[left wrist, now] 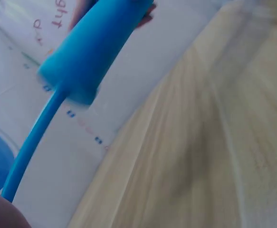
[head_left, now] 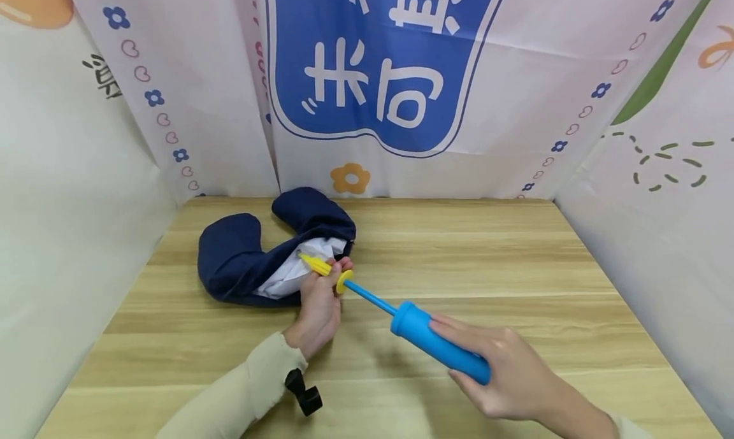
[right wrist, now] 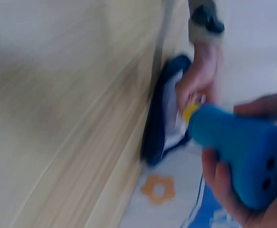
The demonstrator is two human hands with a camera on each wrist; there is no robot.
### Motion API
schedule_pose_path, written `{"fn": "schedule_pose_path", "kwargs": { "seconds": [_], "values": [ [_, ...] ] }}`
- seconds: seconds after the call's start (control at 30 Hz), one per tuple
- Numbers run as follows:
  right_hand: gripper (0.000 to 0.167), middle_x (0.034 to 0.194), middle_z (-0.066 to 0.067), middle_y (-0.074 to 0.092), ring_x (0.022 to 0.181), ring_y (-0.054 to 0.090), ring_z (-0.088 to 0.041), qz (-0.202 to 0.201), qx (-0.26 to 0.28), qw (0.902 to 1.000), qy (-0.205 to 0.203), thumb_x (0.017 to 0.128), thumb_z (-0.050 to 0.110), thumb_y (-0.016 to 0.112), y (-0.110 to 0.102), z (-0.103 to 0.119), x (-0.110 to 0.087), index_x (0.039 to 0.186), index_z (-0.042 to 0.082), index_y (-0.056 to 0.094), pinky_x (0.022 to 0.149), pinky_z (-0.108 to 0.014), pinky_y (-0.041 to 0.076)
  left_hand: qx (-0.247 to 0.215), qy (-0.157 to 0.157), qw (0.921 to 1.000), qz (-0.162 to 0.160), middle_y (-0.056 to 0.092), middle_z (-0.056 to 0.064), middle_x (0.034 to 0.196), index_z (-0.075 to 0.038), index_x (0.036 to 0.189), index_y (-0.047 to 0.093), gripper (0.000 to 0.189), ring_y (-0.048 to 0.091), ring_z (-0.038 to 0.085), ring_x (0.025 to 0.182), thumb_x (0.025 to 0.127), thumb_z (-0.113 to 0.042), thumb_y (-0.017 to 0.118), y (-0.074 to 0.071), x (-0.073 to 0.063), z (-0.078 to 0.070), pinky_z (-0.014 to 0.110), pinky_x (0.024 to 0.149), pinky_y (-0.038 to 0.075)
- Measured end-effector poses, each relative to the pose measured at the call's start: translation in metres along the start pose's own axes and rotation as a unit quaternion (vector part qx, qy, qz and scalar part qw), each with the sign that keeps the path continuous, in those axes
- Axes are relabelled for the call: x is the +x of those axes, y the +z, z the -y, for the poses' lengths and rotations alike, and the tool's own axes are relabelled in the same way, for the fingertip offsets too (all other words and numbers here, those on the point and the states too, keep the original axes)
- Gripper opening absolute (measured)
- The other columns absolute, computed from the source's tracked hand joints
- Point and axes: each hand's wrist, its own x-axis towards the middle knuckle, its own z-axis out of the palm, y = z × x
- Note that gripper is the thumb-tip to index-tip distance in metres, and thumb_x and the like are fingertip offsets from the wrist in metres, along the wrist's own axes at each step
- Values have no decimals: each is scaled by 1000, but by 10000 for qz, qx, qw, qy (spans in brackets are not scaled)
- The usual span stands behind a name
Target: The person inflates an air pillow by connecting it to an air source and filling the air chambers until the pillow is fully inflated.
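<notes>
Right hand closest, wrapped firmly round the blue pump, angling in from the worktop's near edge! Left hand grips the yellow nozzle, its tip at the white lining of the navy U-shaped pillow, toward the far left corner. Behind, "可" reads white on a blue panel.

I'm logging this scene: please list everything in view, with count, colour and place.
table: 1, light wood, lower view
printed cloth: 3 sides, mostly white, behind and beside the table
neck pillow: 1, navy with white inside, left on the table
pump: 1, blue, right of the pillow
nozzle: 1, yellow, at the pump's pillow end
sleeves: 2, cream, lower edge
wrist fitting: 1, black, on the left sleeve
left hand: 1, bare, gripping the nozzle
right hand: 1, bare, gripping the pump
</notes>
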Motion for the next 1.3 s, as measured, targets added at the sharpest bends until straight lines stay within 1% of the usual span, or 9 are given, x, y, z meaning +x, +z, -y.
{"fn": "schedule_pose_path", "kwargs": {
  "seconds": [0.13, 0.27, 0.37, 0.5, 0.7, 0.93, 1.07, 1.2, 1.3],
  "values": [
    [70, 137, -10, 72, 97, 80, -16, -210, -364, 9989, -195, 73, 12, 87, 33, 4, 28, 140, 8, 68, 72, -31, 65, 164, 35, 9992, -371, 74, -1, 113, -1, 130, 49, 21, 71, 6, 102, 112, -10, 49, 1, -3, 5, 24, 100, 50],
    [67, 136, -13, 72, 96, 79, -15, -255, -341, 9987, -276, 74, 14, 85, 65, 7, 58, 139, 5, 69, 73, -33, 65, 384, -19, 9980, -502, 73, -1, 115, 0, 135, 48, 27, 68, 8, 107, 112, -12, 49, -5, -8, 8, 24, 100, 49],
    [65, 138, -14, 71, 103, 78, -16, -132, -142, 9996, -183, 78, 15, 83, 75, 8, 70, 140, 4, 67, 78, -34, 66, 482, -28, 9979, -425, 74, -3, 110, 1, 131, 49, 23, 69, 9, 105, 112, -11, 49, -7, -11, 10, 20, 94, 53],
    [65, 143, -14, 67, 114, 75, -21, 118, 88, 9998, -117, 83, 16, 81, 69, 3, 61, 145, 5, 63, 85, -38, 65, 531, -104, 9984, -137, 76, -1, 108, 4, 134, 46, 26, 72, 7, 99, 111, -8, 49, -11, -12, 7, 18, 89, 56],
    [68, 152, -7, 62, 121, 73, -25, 447, 478, 9978, 43, 90, 16, 80, 33, -3, 20, 153, 14, 56, 87, -41, 65, 484, -289, 9981, 250, 74, -3, 111, 8, 152, 33, 44, 73, 5, 100, 111, -2, 45, -19, -11, -12, 16, 93, 56],
    [74, 143, -6, 69, 112, 77, -24, 153, 364, 9992, -49, 83, 12, 86, -6, -4, -12, 151, 15, 59, 87, -24, 62, 331, -132, 9990, 282, 75, -8, 107, 5, 151, 34, 42, 74, 5, 102, 111, -5, 47, -15, -3, -25, 16, 96, 55],
    [69, 139, -6, 72, 102, 79, -18, -52, -56, 9997, -248, 81, 13, 86, -5, 1, 0, 147, 14, 63, 78, -22, 62, 143, -59, 9999, -60, 75, -7, 106, 3, 141, 43, 32, 73, 3, 98, 112, -7, 47, -6, 0, -19, 16, 93, 56],
    [66, 134, -8, 74, 83, 78, -10, -210, -548, 9970, -504, 76, 12, 84, 18, 4, 30, 140, 11, 68, 62, -22, 59, 161, 59, 9990, -412, 73, -2, 111, 1, 129, 50, 20, 72, 5, 99, 112, -9, 48, 1, -2, -10, 21, 100, 54],
    [67, 132, -9, 75, 79, 77, -9, -255, -729, 9951, -613, 72, 13, 84, 39, 4, 53, 137, 9, 70, 58, -24, 58, 270, 73, 9980, -571, 73, 1, 114, -2, 119, 53, 13, 70, 9, 105, 112, -11, 48, 2, -5, -3, 27, 107, 50]
  ]
}}
